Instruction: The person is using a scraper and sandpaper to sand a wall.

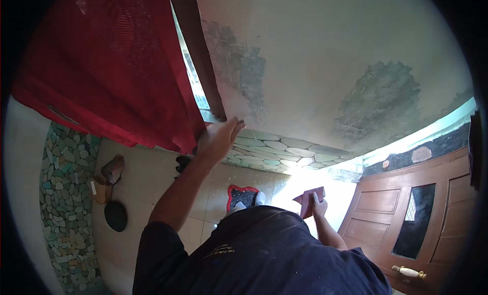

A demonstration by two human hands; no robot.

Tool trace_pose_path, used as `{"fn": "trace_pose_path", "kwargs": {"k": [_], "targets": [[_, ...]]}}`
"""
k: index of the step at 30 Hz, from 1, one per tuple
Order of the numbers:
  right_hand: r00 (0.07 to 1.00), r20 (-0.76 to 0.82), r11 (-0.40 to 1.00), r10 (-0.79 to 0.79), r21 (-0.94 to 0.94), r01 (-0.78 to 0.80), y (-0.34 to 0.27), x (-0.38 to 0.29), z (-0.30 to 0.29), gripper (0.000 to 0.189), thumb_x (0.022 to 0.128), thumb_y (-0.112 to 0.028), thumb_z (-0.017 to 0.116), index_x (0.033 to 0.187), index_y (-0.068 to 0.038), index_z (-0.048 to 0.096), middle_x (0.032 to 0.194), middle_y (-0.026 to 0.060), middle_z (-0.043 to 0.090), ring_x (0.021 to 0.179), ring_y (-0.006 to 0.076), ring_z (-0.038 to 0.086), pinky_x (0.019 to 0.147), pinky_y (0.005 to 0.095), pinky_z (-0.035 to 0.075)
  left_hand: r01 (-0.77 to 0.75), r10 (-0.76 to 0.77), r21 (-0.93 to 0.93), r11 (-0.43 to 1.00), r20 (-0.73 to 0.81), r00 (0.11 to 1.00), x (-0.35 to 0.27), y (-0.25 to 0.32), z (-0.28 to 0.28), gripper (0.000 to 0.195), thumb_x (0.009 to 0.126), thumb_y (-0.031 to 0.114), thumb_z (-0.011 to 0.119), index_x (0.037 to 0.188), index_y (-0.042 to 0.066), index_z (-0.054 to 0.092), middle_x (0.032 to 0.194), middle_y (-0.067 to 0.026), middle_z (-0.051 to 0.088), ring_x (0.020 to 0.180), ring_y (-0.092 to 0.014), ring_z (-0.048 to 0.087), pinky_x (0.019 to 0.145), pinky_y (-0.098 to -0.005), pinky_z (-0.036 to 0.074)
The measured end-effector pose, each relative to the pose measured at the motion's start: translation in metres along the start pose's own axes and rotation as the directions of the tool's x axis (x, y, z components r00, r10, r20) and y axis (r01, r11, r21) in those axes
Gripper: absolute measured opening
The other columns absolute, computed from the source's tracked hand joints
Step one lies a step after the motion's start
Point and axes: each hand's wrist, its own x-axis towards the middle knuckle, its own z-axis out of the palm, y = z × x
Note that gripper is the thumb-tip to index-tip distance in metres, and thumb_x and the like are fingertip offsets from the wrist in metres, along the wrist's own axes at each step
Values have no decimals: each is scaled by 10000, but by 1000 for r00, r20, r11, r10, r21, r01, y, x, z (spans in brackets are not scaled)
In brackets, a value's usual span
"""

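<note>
My left hand (220,138) is raised at the lower end of a brown wooden window frame (198,54), its fingers extended near the painted wall (297,66). A red curtain (114,77) hangs beside it, its edge against my wrist. Whether the fingertips touch the frame or wall I cannot tell. Low at my right side, my right hand (319,206) grips a folded reddish-brown sheet (308,203), which looks like sandpaper. Grey rough patches (381,100) mark the pale wall, and flat stone cladding (282,148) runs along its lower part.
A brown wooden door (373,215) with a glass pane and a handle (408,272) stands at the right. On the tiled floor lie a red-edged mat (243,196) by my feet, a dark round object (115,216) and an open cardboard box (101,190). Pebble-like stone cladding (68,203) covers the left side.
</note>
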Motion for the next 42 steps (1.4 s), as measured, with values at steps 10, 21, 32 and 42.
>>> {"fn": "trace_pose_path", "kwargs": {"k": [10,21,32,42], "targets": [[985,-69,978,157,146,-146,24,-16,6,530,827,-438,662,985,67,653,914,156,679,848,240,640,784,338,477,-39,23,170,985,91,996,7,5,-29,233,940,292,506,895,67,548,594,-162,569,569,-330,609,490,-464,462],[976,-176,949,125,308,-66,17,-24,14,531,840,-426,652,985,85,648,901,156,674,821,225,631,751,334,475,-204,200,66,977,60,978,26,30,-4,248,936,276,521,911,32,557,641,-186,585,603,-370,599,529,-473,452],[891,-222,854,396,446,-269,92,-34,-1,572,837,-414,663,1096,90,587,1047,161,646,935,237,626,807,327,486,-6,3,60,998,55,998,14,17,-52,255,951,262,504,868,24,542,642,-199,576,630,-383,598,550,-469,444],[964,-154,873,216,472,-120,39,39,-28,481,866,-369,646,1035,80,624,963,119,654,859,194,611,762,298,470,-101,96,50,994,92,991,35,90,-10,217,945,253,514,897,46,554,653,-174,590,604,-351,612,526,-456,451]]}}
